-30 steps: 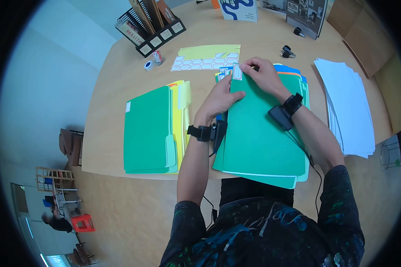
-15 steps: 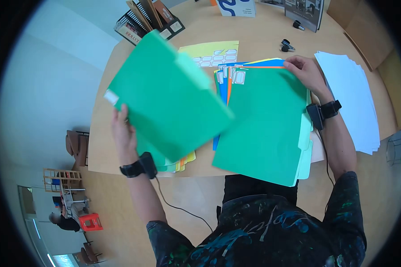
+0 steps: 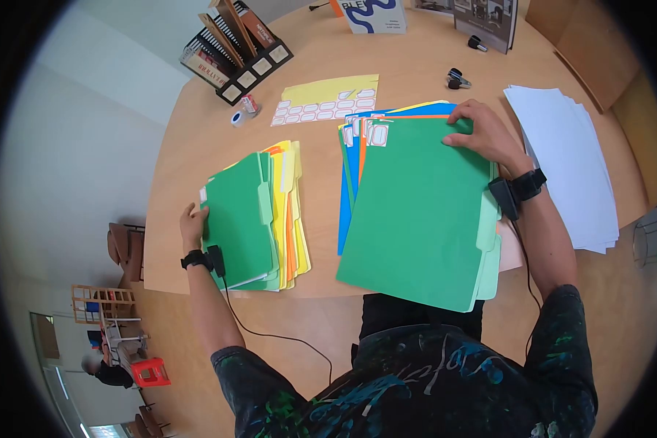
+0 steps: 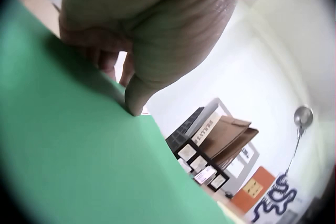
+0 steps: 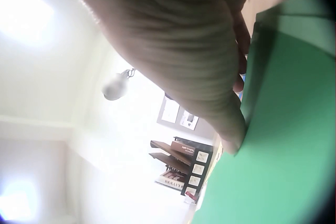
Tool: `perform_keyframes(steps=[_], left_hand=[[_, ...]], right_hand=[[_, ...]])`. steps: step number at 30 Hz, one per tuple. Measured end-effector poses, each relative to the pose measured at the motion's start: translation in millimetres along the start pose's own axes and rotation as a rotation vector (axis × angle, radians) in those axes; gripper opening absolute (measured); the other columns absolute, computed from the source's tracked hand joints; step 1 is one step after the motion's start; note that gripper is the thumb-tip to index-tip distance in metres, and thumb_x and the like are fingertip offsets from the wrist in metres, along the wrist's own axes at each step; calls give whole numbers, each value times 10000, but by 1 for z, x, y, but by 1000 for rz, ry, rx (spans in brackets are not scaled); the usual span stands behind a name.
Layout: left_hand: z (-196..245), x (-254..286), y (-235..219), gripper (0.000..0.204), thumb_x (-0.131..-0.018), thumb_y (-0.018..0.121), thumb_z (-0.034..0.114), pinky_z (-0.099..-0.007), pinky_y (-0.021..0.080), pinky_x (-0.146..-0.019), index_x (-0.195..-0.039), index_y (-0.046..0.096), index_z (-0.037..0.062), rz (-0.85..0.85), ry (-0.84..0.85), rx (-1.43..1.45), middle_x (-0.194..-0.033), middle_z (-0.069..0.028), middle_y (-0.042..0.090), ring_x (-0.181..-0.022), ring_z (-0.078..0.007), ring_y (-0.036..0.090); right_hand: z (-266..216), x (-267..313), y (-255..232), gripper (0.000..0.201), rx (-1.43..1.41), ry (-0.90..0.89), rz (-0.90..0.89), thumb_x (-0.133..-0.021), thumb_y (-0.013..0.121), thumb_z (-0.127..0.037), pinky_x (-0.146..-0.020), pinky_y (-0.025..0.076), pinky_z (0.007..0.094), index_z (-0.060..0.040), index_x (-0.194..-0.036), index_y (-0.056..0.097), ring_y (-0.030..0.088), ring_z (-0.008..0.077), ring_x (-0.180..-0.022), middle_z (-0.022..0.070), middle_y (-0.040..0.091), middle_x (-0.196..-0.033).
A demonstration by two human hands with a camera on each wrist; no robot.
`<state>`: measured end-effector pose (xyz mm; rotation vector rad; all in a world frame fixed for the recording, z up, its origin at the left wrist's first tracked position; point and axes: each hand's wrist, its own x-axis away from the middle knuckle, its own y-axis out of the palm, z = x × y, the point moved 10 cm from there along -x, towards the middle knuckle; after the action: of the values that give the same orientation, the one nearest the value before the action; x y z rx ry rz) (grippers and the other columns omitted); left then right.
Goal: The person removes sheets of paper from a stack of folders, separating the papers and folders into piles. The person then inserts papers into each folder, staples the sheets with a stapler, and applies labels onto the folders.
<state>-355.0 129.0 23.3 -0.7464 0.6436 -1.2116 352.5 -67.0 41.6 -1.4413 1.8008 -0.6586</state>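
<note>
Two stacks of colored folders lie on the table in the head view. The left hand (image 3: 192,227) pinches the left edge of the top green folder (image 3: 233,212) on the left stack, below its white label; the left wrist view shows the thumb on the green folder (image 4: 79,150). On the right stack, the right hand (image 3: 485,135) has its thumb on the upper right of a green folder (image 3: 416,212), fingers curled at its top edge. In the right wrist view the thumb rests on the green surface (image 5: 283,129). Red-bordered labels (image 3: 378,134) show at that stack's upper left corner.
Behind the stacks lies a yellow label sheet (image 3: 328,91); a tape roll (image 3: 236,118) and small box (image 3: 250,104) sit left of it. A black book organizer (image 3: 255,69) stands at the back left. White papers (image 3: 562,168) lie at the right, with black clips (image 3: 457,79) behind.
The left hand has carried a green folder from the right stack to the left, and it now lies on the left stack. The right hand has moved to the right stack's upper right.
</note>
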Motion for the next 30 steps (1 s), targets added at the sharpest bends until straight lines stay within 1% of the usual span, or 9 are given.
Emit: perform_keyframes(steps=[1, 2, 4, 8, 12, 18, 22, 27, 30], left_hand=[[11, -10, -10, 602, -874, 720, 310, -358, 524, -880, -1372, 562, 12, 244, 152, -389, -1099, -157, 702, -1027, -229, 661], [24, -10, -4, 602, -874, 720, 310, -358, 524, -880, -1372, 562, 12, 239, 149, -388, -1099, -157, 702, -1027, -229, 661], [106, 14, 25, 479, -885, 705, 289, -348, 527, -869, -1272, 633, 16, 97, 393, -132, -1076, -142, 713, -999, -229, 671], [271, 124, 119, 384, -932, 682, 308, -318, 528, -838, -1159, 680, -2, -315, 639, 92, -1038, -111, 723, -965, -173, 683], [333, 195, 203, 618, -837, 752, 489, -362, 533, -851, -1203, 642, 2, -478, 570, -64, -1099, -150, 702, -1003, -243, 687], [333, 198, 237, 817, -672, 861, 554, -385, 536, -848, -1185, 595, -23, -407, 524, -45, -1093, -185, 662, -982, -285, 674], [319, 188, 237, 728, -682, 894, 457, -346, 544, -792, -1145, 599, -20, -420, 449, 22, -1035, -141, 661, -908, -232, 672], [309, 180, 248, 455, -831, 813, 203, -244, 513, -674, -1173, 607, -16, -528, 408, 329, -948, -59, 650, -795, -121, 637], [308, 176, 251, 357, -906, 735, 171, -261, 518, -677, -1188, 611, -10, -592, 373, 552, -928, -31, 657, -786, -115, 636]], right_hand=[[0, 0, 1, 345, -3, -8, 3, -797, 810, -271, -969, 449, 385, -31, -999, 666, 569, 294, -1109, 126, 602, -1121], [2, 0, 2, 345, 0, -7, -2, -797, 810, -271, -969, 449, 385, -31, -999, 666, 569, 294, -1109, 126, 602, -1121], [2, -2, 3, 357, -27, -30, 28, -798, 794, -310, -953, 446, 409, -40, -1005, 687, 559, 316, -1100, 142, 609, -1078], [5, -2, 5, 331, -43, -33, 54, -822, 771, -306, -960, 445, 407, -40, -1002, 689, 560, 311, -1106, 137, 610, -1076], [5, -2, 3, 305, -49, -54, 80, -850, 743, -299, -948, 451, 397, -35, -993, 691, 567, 300, -1088, 129, 608, -1067], [8, -3, 1, 311, -86, -61, 96, -869, 722, -292, -913, 462, 389, -13, -1002, 690, 585, 289, -1026, 130, 617, -1028], [6, -2, -4, 323, -141, -32, 132, -897, 692, -281, -863, 480, 382, 5, -1047, 693, 604, 278, -960, 137, 647, -1000], [14, -1, -6, 311, -229, 3, 179, -933, 646, -246, -834, 488, 366, 14, -1098, 686, 613, 263, -944, 145, 667, -1038], [16, 0, -9, 289, -240, 14, 207, -947, 620, -206, -824, 493, 357, 11, -1129, 680, 623, 258, -946, 146, 674, -1082]])
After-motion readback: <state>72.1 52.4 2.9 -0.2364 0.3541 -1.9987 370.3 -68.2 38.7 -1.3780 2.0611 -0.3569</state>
